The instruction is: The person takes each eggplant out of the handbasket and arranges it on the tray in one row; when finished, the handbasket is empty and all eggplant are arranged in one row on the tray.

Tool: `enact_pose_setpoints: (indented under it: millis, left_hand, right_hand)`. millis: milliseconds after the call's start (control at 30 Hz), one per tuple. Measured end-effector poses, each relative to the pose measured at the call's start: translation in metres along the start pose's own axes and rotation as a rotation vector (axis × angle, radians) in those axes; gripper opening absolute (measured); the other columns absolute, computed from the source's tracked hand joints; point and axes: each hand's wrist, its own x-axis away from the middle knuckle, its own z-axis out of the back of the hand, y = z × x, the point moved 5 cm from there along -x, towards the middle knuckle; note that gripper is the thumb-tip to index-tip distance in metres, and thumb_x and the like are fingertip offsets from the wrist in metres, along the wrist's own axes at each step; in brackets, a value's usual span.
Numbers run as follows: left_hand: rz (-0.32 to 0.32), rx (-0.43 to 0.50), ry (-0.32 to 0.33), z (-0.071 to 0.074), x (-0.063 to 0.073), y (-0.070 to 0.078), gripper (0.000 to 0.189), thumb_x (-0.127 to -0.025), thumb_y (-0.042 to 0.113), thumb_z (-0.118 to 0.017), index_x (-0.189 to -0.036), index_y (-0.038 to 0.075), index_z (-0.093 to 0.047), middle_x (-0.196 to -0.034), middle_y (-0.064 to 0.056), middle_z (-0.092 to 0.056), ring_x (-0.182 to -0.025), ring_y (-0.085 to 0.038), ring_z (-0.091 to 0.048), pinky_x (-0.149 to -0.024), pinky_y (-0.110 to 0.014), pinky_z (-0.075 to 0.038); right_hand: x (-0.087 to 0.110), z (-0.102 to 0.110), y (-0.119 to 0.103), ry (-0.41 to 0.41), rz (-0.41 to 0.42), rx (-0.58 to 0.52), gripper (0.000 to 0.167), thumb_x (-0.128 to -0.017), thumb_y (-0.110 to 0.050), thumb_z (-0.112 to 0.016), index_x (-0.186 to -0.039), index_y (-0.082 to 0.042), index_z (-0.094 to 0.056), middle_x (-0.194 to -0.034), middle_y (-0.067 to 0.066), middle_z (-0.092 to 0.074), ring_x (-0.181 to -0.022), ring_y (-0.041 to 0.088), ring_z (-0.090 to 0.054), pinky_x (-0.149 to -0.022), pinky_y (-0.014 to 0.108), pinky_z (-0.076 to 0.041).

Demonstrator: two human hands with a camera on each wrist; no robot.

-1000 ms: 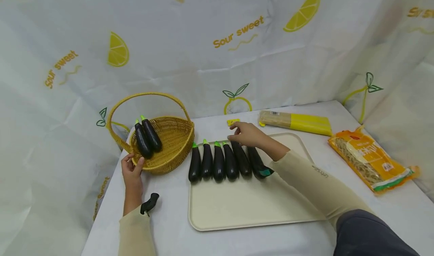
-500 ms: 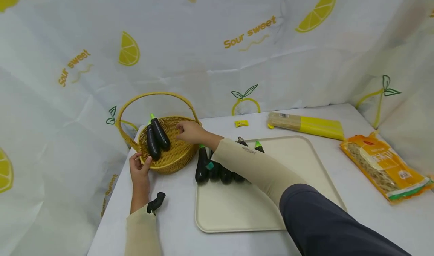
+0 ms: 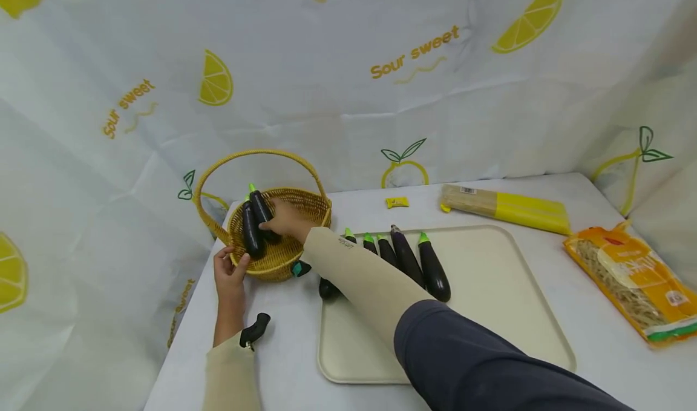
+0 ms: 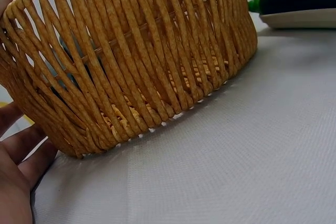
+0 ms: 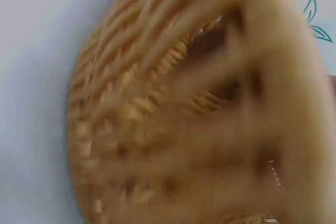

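Note:
In the head view, a wicker basket (image 3: pixel 283 264) with a tall handle stands at the table's left and holds two dark eggplants. My left hand (image 3: pixel 230 278) grips its near left side, thumb at the rim; in the left wrist view, its fingers (image 4: pixel 26 148) lie along the woven wall. My right hand (image 3: pixel 288 218) reaches inside the basket and holds the right-hand eggplant (image 3: pixel 260 204) around its middle. The other eggplant (image 3: pixel 251 232) lies against it on the left. The right wrist view is blurred and filled by basket weave (image 5: pixel 157 129), hiding my right fingers.
A beige tray (image 3: pixel 490 314) with several eggplants (image 3: pixel 434 272) in a row lies right of the basket, partly under my right sleeve. Behind it are a small yellow packet (image 3: pixel 397 202) and a noodle pack (image 3: pixel 503 208). An orange bag (image 3: pixel 631 278) lies at the right.
My right hand has moved left from above the eggplants on the tray into the basket, and now holds an eggplant there. My left hand stays on the basket. The head view has shifted slightly.

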Motion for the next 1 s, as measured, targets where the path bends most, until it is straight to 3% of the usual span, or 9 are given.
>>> enact_pose_setpoints:
  millis: [200, 300, 433, 500, 667, 800, 1000]
  left_hand:
    - [-0.003, 0.010, -0.019, -0.004, 0.012, 0.012, 0.043, -0.096, 0.007, -0.061, -0.129, 0.008, -0.033, -0.142, -0.016, -0.040, -0.115, -0.017, -0.045, -0.089, -0.021, -0.039]
    - [-0.004, 0.003, -0.020, -0.006, 0.012, 0.015, 0.043, -0.096, 0.007, -0.060, -0.129, 0.008, -0.033, -0.140, -0.018, -0.041, -0.113, -0.017, -0.045, -0.089, -0.021, -0.040]
    - [-0.015, 0.003, -0.023, -0.005, 0.005, 0.008, 0.043, -0.095, 0.009, -0.062, -0.128, 0.010, -0.034, -0.137, -0.016, -0.043, -0.111, -0.017, -0.046, -0.088, -0.022, -0.040]
    - [-0.026, -0.004, -0.019, -0.002, 0.000, 0.005, 0.044, -0.095, 0.010, -0.063, -0.129, 0.010, -0.034, -0.137, -0.015, -0.044, -0.111, -0.017, -0.046, -0.088, -0.021, -0.040]
    - [-0.041, -0.019, -0.015, -0.004, -0.004, 0.003, 0.045, -0.094, 0.015, -0.065, -0.128, 0.011, -0.035, -0.137, -0.014, -0.045, -0.114, -0.018, -0.045, -0.090, -0.021, -0.039]
    - [-0.020, -0.030, -0.010, -0.004, -0.001, 0.004, 0.044, -0.094, 0.016, -0.065, -0.127, 0.015, -0.036, -0.140, -0.013, -0.044, -0.117, -0.017, -0.044, -0.091, -0.020, -0.038]
    - [-0.002, -0.033, -0.025, -0.007, 0.009, 0.015, 0.042, -0.096, 0.011, -0.062, -0.127, 0.013, -0.035, -0.143, -0.017, -0.040, -0.120, -0.018, -0.043, -0.092, -0.020, -0.038]
  right_hand:
    - [0.003, -0.016, -0.003, -0.077, -0.016, -0.156, 0.094, -0.088, -0.028, -0.074, -0.155, -0.009, -0.012, -0.142, 0.015, -0.046, -0.124, 0.026, -0.049, -0.099, 0.036, -0.040]
    - [0.001, -0.020, -0.002, -0.065, -0.052, -0.090, 0.082, -0.088, -0.024, -0.073, -0.151, -0.005, -0.024, -0.133, 0.014, -0.052, -0.117, 0.023, -0.054, -0.094, 0.033, -0.043]
    - [-0.002, -0.017, 0.001, -0.015, -0.109, -0.012, 0.062, -0.089, -0.024, -0.073, -0.139, -0.004, -0.042, -0.115, 0.009, -0.060, -0.100, 0.019, -0.059, -0.083, 0.030, -0.047]
    - [-0.002, -0.014, 0.001, -0.001, -0.119, -0.021, 0.062, -0.088, -0.025, -0.073, -0.138, -0.004, -0.042, -0.109, 0.009, -0.061, -0.093, 0.018, -0.060, -0.077, 0.031, -0.048]
    - [0.010, 0.011, -0.004, -0.017, -0.083, -0.165, 0.075, -0.087, -0.022, -0.071, -0.147, -0.003, -0.030, -0.113, 0.013, -0.059, -0.093, 0.020, -0.061, -0.074, 0.032, -0.050]
    - [0.026, 0.028, -0.008, -0.051, -0.066, -0.256, 0.081, -0.086, -0.022, -0.071, -0.150, -0.004, -0.024, -0.114, 0.015, -0.058, -0.092, 0.020, -0.063, -0.076, 0.034, -0.052]
    - [0.055, 0.041, -0.016, -0.143, -0.002, -0.298, 0.086, -0.086, -0.020, -0.071, -0.150, -0.001, -0.017, -0.105, 0.016, -0.058, -0.080, 0.017, -0.064, -0.074, 0.037, -0.055]
